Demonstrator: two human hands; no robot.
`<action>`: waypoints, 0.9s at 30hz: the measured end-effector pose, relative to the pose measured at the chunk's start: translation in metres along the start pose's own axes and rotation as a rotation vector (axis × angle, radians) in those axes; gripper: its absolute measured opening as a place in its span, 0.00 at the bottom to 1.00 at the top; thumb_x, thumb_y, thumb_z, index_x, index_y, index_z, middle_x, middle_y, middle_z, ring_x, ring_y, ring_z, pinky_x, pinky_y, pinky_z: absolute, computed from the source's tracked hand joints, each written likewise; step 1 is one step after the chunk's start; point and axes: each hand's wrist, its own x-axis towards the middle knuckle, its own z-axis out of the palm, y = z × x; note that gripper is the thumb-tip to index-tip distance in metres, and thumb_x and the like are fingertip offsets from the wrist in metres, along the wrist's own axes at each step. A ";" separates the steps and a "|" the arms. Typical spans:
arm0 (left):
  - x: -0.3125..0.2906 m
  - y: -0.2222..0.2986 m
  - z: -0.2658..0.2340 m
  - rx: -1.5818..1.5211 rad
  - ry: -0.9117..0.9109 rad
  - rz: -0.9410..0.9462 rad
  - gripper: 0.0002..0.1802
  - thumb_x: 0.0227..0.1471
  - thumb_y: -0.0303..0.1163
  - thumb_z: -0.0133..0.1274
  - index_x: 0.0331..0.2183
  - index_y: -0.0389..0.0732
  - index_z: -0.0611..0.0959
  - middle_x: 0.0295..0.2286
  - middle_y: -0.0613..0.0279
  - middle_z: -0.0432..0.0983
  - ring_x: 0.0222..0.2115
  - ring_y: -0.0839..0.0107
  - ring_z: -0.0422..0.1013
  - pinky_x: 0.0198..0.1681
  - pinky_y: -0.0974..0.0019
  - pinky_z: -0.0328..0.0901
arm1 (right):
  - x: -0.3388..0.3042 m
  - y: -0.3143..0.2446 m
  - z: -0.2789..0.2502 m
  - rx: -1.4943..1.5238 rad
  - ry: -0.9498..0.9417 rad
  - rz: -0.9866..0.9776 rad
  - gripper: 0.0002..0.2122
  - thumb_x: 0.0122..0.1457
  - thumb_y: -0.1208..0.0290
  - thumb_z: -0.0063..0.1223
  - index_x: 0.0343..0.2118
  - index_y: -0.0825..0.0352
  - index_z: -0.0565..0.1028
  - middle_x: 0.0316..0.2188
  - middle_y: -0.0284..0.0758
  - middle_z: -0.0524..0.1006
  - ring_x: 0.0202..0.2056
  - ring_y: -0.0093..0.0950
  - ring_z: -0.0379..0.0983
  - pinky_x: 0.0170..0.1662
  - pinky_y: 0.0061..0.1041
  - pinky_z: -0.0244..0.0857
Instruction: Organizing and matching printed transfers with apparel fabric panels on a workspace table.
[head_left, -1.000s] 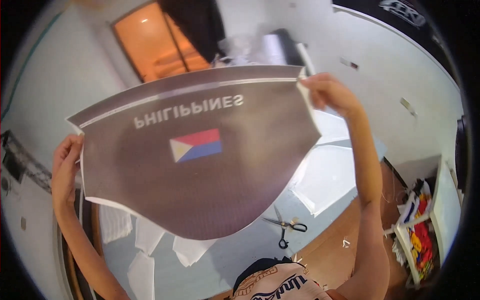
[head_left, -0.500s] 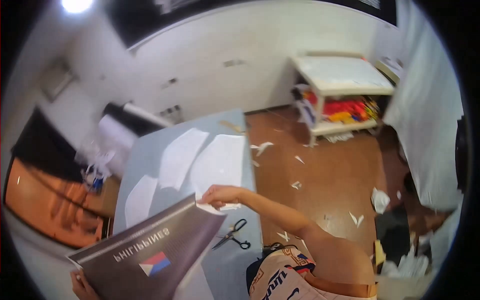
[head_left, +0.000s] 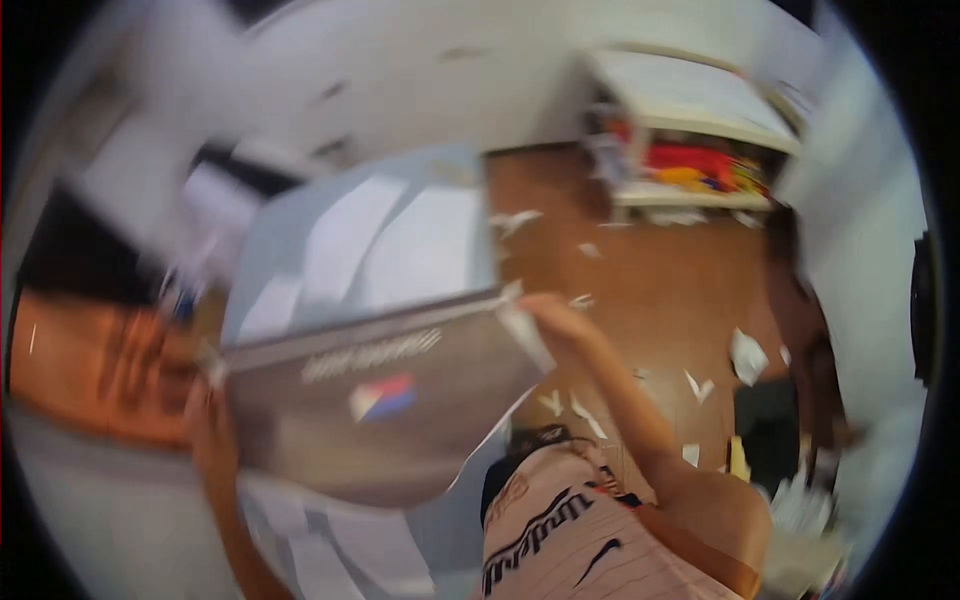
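A large dark grey-brown printed sheet (head_left: pixel 390 450), with lettering and a small red, blue and white flag patch, is stretched out between my hands above the table. At its upper left corner, my left hand (head_left: pixel 208 415) is closed on the edge. My right hand (head_left: pixel 555 318) grips the upper right corner; motion blurs its fingers. Beneath and beyond the sheet is the blue-grey table (head_left: pixel 462 165). On it lie flat white cut pieces (head_left: pixel 435 240), and more white pieces (head_left: pixel 375 550) show below the sheet's lower edge. The sheet hides the middle of the table.
A white shelved stand (head_left: pixel 690 95) at the far right holds bright coloured cloth (head_left: pixel 695 165). White scraps (head_left: pixel 700 385) and a crumpled white bundle (head_left: pixel 747 358) lie on the brown floor (head_left: pixel 660 290). A pale curtain (head_left: pixel 860 220) hangs at right; a glossy orange surface (head_left: pixel 75 360) stands at left.
The sheet has been raised, levelled and spread wider. My left hand has moved up, my right hand up and to the right. The black scissors on the table are now out of sight.
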 end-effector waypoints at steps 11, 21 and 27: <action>-0.031 0.080 -0.032 -0.296 0.115 -0.153 0.10 0.60 0.34 0.54 0.32 0.38 0.76 0.17 0.43 0.67 0.20 0.43 0.67 0.22 0.54 0.59 | 0.009 -0.032 -0.001 -0.079 -0.052 -0.185 0.16 0.69 0.58 0.48 0.35 0.67 0.79 0.27 0.21 0.74 0.27 0.11 0.64 0.32 0.13 0.57; -0.060 0.087 -0.016 -0.243 0.225 -0.207 0.12 0.63 0.35 0.52 0.32 0.35 0.75 0.12 0.59 0.57 0.14 0.77 0.52 0.18 0.65 0.49 | 0.057 -0.032 -0.005 -0.133 -0.167 -0.283 0.15 0.70 0.60 0.46 0.29 0.64 0.76 0.25 0.18 0.71 0.26 0.08 0.60 0.29 0.12 0.52; -0.068 0.102 -0.017 -0.135 0.164 -0.322 0.12 0.61 0.39 0.51 0.35 0.39 0.77 0.22 0.40 0.74 0.26 0.40 0.71 0.28 0.50 0.65 | 0.084 -0.019 -0.013 -0.111 -0.201 -0.304 0.14 0.70 0.62 0.47 0.31 0.65 0.77 0.26 0.19 0.72 0.27 0.09 0.61 0.31 0.12 0.54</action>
